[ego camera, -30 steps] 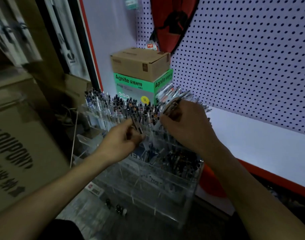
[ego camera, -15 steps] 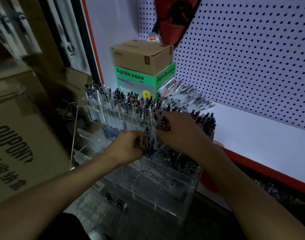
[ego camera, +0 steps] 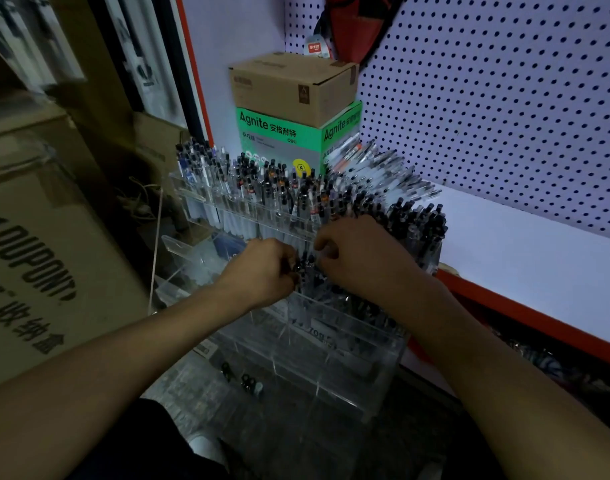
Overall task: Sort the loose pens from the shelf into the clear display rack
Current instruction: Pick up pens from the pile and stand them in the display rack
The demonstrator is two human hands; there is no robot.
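A clear tiered display rack [ego camera: 348, 362] stands in front of me, its upper rows packed with upright pens [ego camera: 262, 188]. Loose pens [ego camera: 376, 168] lie in a pile on the white shelf [ego camera: 521, 258] behind it. My left hand [ego camera: 262, 271] and my right hand [ego camera: 362, 254] meet at a middle tier. Their curled fingers pinch a few dark pens [ego camera: 305, 268] that stand upright between them in a compartment. My fingertips are partly hidden.
A brown carton on a green Agnite box [ego camera: 289, 133] stands behind the rack, against a white pegboard [ego camera: 504, 98]. A large cardboard box [ego camera: 36, 271] sits at the left. The shelf has a red front edge [ego camera: 539, 327]. Small dark items [ego camera: 248, 382] lie on the floor.
Both hands have moved down from the rack's upper row to a middle tier. The right hand, which held pens near the loose pile, now sets them upright in the compartment.
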